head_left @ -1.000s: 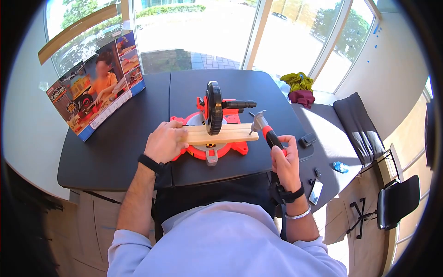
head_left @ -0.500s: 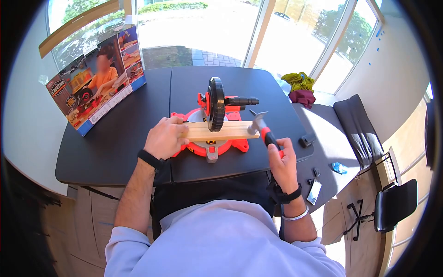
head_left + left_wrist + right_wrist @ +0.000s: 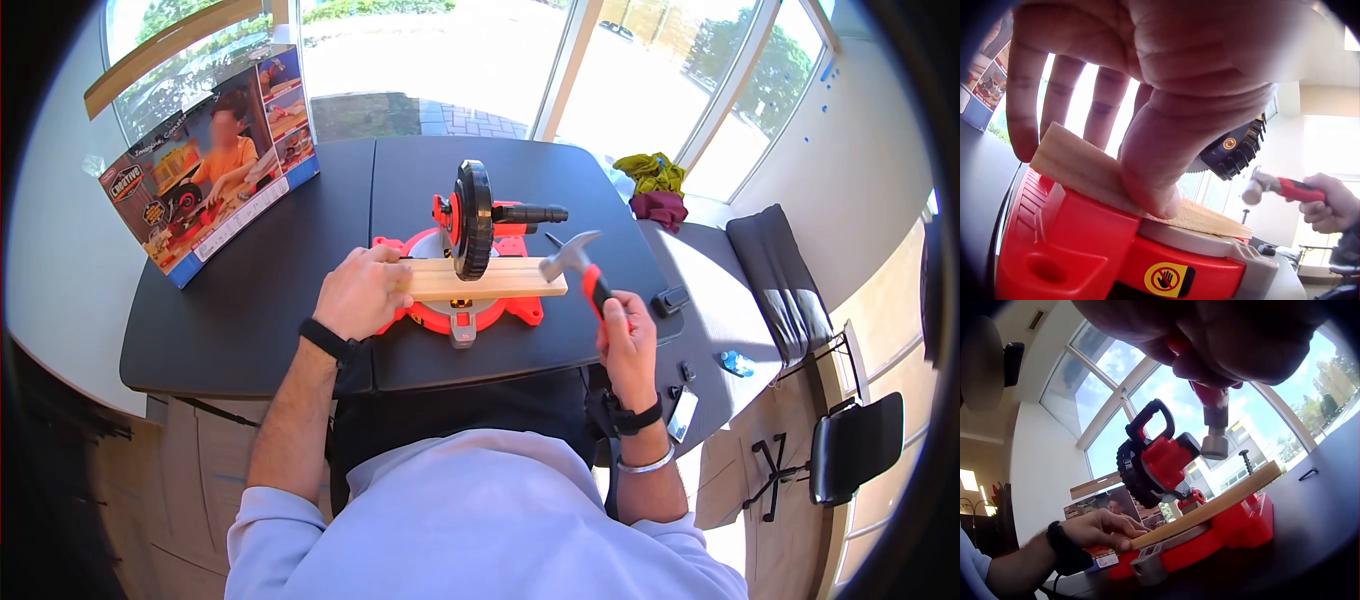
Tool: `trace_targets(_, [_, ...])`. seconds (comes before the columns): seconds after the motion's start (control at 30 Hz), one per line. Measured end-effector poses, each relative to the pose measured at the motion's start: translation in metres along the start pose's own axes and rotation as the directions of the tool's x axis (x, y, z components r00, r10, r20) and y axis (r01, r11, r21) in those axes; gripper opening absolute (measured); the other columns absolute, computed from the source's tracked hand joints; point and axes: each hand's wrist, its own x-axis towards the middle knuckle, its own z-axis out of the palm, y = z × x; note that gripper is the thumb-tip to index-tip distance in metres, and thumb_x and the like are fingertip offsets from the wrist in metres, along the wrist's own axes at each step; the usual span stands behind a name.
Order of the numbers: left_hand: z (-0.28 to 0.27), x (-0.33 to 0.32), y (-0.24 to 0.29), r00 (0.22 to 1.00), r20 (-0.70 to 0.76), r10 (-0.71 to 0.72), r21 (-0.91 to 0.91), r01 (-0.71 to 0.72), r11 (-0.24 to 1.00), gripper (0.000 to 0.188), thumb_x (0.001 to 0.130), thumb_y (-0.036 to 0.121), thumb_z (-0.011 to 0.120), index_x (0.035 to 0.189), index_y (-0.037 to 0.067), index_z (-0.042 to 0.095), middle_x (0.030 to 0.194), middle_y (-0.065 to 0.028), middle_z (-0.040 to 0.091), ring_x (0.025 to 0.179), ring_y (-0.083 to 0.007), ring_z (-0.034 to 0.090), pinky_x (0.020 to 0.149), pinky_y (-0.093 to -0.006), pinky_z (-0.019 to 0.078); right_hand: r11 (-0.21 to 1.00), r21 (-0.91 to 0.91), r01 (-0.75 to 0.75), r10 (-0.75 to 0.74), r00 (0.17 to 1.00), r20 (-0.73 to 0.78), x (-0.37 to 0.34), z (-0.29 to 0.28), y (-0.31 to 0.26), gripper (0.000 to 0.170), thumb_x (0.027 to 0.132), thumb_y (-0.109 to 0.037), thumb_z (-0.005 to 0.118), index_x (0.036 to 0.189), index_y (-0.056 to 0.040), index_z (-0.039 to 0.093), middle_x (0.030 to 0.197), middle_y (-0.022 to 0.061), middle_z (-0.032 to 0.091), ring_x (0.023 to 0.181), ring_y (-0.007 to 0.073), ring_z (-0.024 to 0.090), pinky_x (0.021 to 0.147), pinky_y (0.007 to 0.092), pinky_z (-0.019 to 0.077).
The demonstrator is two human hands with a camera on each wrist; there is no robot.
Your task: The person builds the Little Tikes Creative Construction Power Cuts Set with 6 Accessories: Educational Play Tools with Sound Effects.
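Observation:
A pale wooden board (image 3: pixel 525 281) lies across the red base of a toy miter saw (image 3: pixel 472 222). My left hand (image 3: pixel 358 293) holds the board's left end; in the left wrist view its thumb presses the near edge while the fingers reach over the far side. A screw (image 3: pixel 1246 462) stands upright in the board near its right end. With my right hand (image 3: pixel 630 345) I grip a claw hammer (image 3: pixel 572 258) by its red and black handle. The hammer's face (image 3: pixel 1214 447) is raised above the board, up beside the screw in the right wrist view.
Another screw (image 3: pixel 1309 474) lies on the dark table (image 3: pixel 290 330). A large printed box (image 3: pixel 215 165) stands at the back left. Near the table's right edge sits a black object (image 3: pixel 670 301). A phone (image 3: pixel 683 414) and a blue item (image 3: pixel 738 363) lie farther right.
The hammer head came down to the board's right end half a second ago and is now lifted, with my right hand shifted slightly right. My left hand stays on the board.

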Motion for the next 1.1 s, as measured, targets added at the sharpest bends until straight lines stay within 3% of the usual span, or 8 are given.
trace_targets(0.23, [0.0, 0.0, 0.0, 1.0, 0.001, 0.011, 0.005, -0.011, 1.0, 0.029, 0.084, 0.019, 0.087, 0.111, 0.013, 0.081, 0.125, -0.0055, 0.072, 0.113, -0.0304, 0.068, 0.095, -0.0445, 0.0594, 0.971, 0.069, 0.229, -0.203, 0.942, -0.266, 0.001, -0.005, -0.01, 0.039, 0.113, -0.033, 0.059, 0.141, -0.0055, 0.06, 0.07, -0.0021, 0.056, 0.06, 0.0049, 0.049, 0.054, 0.0216, 0.0393])
trace_targets(0.3, [0.001, 0.0, -0.002, 1.0, 0.0, 0.017, 0.008, -0.017, 1.0, 0.028, 0.085, 0.019, 0.087, 0.111, 0.012, 0.081, 0.125, -0.0053, 0.072, 0.113, -0.0303, 0.068, 0.095, -0.0445, 0.0595, 0.87, -0.405, 0.281, -0.289, 0.956, 0.041, 0.007, -0.016, 0.001, 0.042, 0.114, -0.034, 0.059, 0.142, -0.0039, 0.061, 0.073, 0.0004, 0.059, 0.064, 0.0085, 0.056, 0.059, 0.0249, 0.0444])
trace_targets(0.33, [0.0, 0.0, -0.001, 1.0, 0.0, 0.016, 0.01, -0.016, 1.0, 0.028, 0.085, 0.019, 0.087, 0.111, 0.012, 0.081, 0.125, -0.0053, 0.072, 0.113, -0.0303, 0.068, 0.095, -0.0445, 0.0595, 0.881, -0.426, 0.207, -0.209, 0.977, 0.043, 0.003, -0.016, -0.004, 0.043, 0.114, -0.035, 0.058, 0.143, -0.0031, 0.062, 0.076, 0.0021, 0.061, 0.068, 0.0113, 0.06, 0.063, 0.0275, 0.0473])
trace_targets(0.57, [0.0, 0.001, -0.001, 0.999, 0.03, 0.013, 0.025, -0.013, 1.0, 0.031, 0.085, 0.02, 0.087, 0.115, 0.014, 0.082, 0.127, -0.0045, 0.071, 0.114, -0.0294, 0.067, 0.097, -0.0439, 0.0596, 0.912, -0.117, 0.394, -0.41, 0.89, -0.197, -0.012, -0.016, -0.025, 0.053, 0.115, -0.035, 0.056, 0.157, -0.005, 0.046, 0.082, 0.0013, 0.061, 0.068, 0.0061, 0.053, 0.059, 0.0238, 0.041])
trace_targets(0.83, [-0.001, 0.0, 0.002, 1.0, 0.028, 0.006, 0.025, -0.007, 1.0, 0.03, 0.085, 0.02, 0.087, 0.114, 0.013, 0.082, 0.127, -0.005, 0.072, 0.112, -0.0295, 0.067, 0.097, -0.0434, 0.0596, 0.563, -0.546, 0.62, -0.648, 0.741, 0.173, -0.01, -0.002, 0.003, 0.049, 0.115, -0.029, 0.058, 0.154, -0.003, 0.046, 0.091, 0.0126, 0.069, 0.072, 0.0139, 0.061, 0.067, 0.0298, 0.0502])
trace_targets(0.87, [0.0, -0.001, 0.002, 1.0, 0.014, 0.001, 0.018, -0.001, 1.0, 0.03, 0.085, 0.019, 0.087, 0.114, 0.013, 0.082, 0.127, -0.0051, 0.072, 0.112, -0.0296, 0.067, 0.097, -0.0434, 0.0596, 0.714, -0.505, 0.485, -0.481, 0.864, 0.149, -0.017, 0.0, -0.002, 0.048, 0.114, -0.029, 0.06, 0.153, -0.0042, 0.047, 0.091, 0.0148, 0.07, 0.07, 0.0177, 0.063, 0.067, 0.0313, 0.0501])
trace_targets(1.0, [-0.004, 0.001, 0.005, 0.999, 0.032, -0.006, 0.037, 0.005, 0.999, 0.03, 0.085, 0.019, 0.087, 0.114, 0.013, 0.082, 0.127, -0.0052, 0.072, 0.112, -0.0297, 0.068, 0.096, -0.0435, 0.0596, 0.828, -0.307, 0.47, -0.518, 0.851, -0.092, -0.017, 0.001, 0.001, 0.046, 0.112, -0.024, 0.061, 0.153, -0.0062, 0.047, 0.092, 0.0182, 0.069, 0.07, 0.0245, 0.067, 0.066, 0.0347, 0.0512])
trace_targets(1.1, [-0.001, 0.001, 0.003, 1.0, 0.008, -0.009, 0.011, 0.009, 1.0, 0.029, 0.085, 0.02, 0.087, 0.113, 0.013, 0.082, 0.126, -0.0051, 0.072, 0.112, -0.0297, 0.068, 0.096, -0.0434, 0.0596, 0.838, -0.383, 0.389, -0.43, 0.903, -0.023, -0.02, 0.002, -0.009, 0.044, 0.113, -0.026, 0.059, 0.151, -0.0054, 0.047, 0.09, 0.0169, 0.068, 0.07, 0.0226, 0.066, 0.065, 0.0335, 0.0504])
